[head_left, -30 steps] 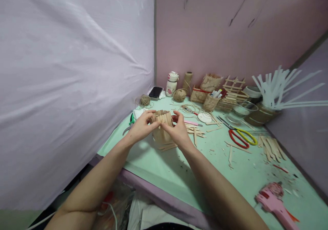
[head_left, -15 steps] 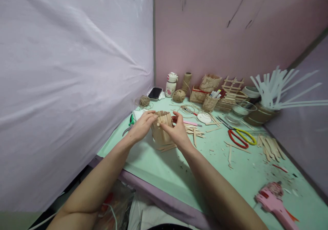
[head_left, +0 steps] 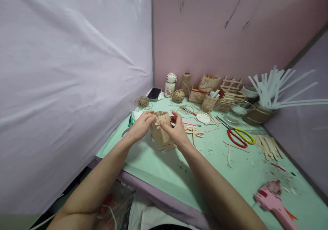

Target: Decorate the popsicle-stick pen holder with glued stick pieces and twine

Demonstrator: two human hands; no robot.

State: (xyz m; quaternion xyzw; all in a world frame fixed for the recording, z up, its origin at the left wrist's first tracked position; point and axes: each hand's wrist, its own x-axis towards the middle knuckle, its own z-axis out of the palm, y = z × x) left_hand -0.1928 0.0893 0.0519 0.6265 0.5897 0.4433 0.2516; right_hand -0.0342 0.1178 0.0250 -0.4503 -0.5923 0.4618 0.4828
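Between my hands stands a small container made of craft sticks (head_left: pixel 162 136), with an uneven upper rim. My left hand (head_left: pixel 141 125) steadies its left side, fingertips at the upper edge. With my right hand (head_left: pixel 177 130) I grip the right side, thumb pressed on the front wall near a small wooden piece and fingers curled around the side. The far side of the container is hidden. Just right of it lie a pile of loose craft sticks (head_left: pixel 192 130) and a pink pen (head_left: pixel 189 123).
Red-and-yellow scissors (head_left: pixel 237 137) lie to the right, more sticks (head_left: pixel 269 146) beyond. A pink glue gun (head_left: pixel 274 202) rests near the front right. Behind are twine balls (head_left: pixel 178 96), a phone (head_left: pixel 154 93), a white bottle (head_left: pixel 170 85), a glass bowl (head_left: pixel 239 110) and green-handled pliers (head_left: pixel 130 120).
The view has shifted slightly. Both hands keep their hold on the container, and the right thumb has barely moved on its front.
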